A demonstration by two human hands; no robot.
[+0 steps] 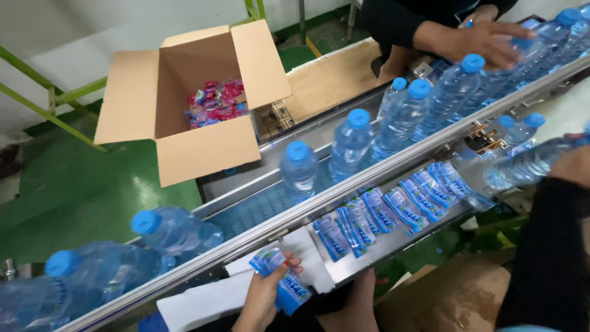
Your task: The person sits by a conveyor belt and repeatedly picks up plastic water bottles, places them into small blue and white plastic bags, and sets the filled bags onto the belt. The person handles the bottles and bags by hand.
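Left hand (261, 295) fingers pinch a blue label stack (284, 284); right hand unseen. Square it, grip mid-stack beside the conveyor rail (344, 190).

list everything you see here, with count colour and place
clear plastic water bottles: many, blue caps, along the conveyor
metal conveyor rail: one, silver, diagonal across the view
blue and white label sleeves: a row of bundles, on the shelf below the rail
open cardboard box: one, brown, beyond the conveyor, pink and red bits inside
green floor: left
co-worker's hand: one, on bottles, top right
left hand: holds a label bundle, bottom centre
right hand: grips a lying bottle, right edge
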